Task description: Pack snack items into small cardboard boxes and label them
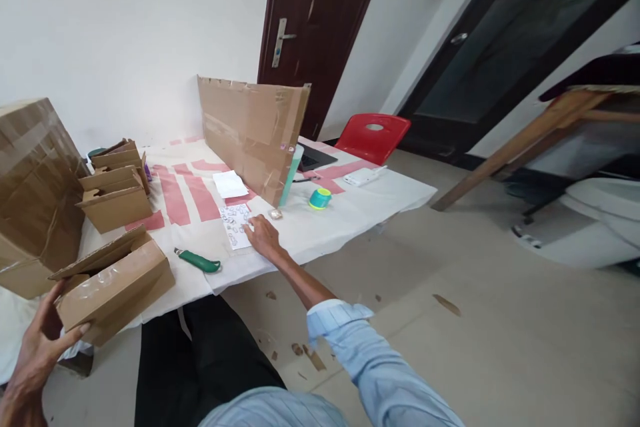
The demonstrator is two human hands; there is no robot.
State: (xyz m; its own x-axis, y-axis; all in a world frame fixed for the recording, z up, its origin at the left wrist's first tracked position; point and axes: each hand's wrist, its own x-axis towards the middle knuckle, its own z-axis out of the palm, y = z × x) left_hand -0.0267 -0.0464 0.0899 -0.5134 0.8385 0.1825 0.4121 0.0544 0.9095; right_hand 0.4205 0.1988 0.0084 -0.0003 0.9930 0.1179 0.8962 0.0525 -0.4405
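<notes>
My left hand grips the near end of a small brown cardboard box at the table's front left, thumb and fingers on either side of it. My right hand reaches across the table and rests its fingertips on a white printed sheet. Its fingers are curled down and pinched on the sheet's edge. A green-handled knife lies between the box and the sheet.
Two more small boxes and a large taped carton stand at the left. An upright cardboard panel, a teal roll, a white paper pad and a red chair lie beyond. Cardboard scraps litter the floor.
</notes>
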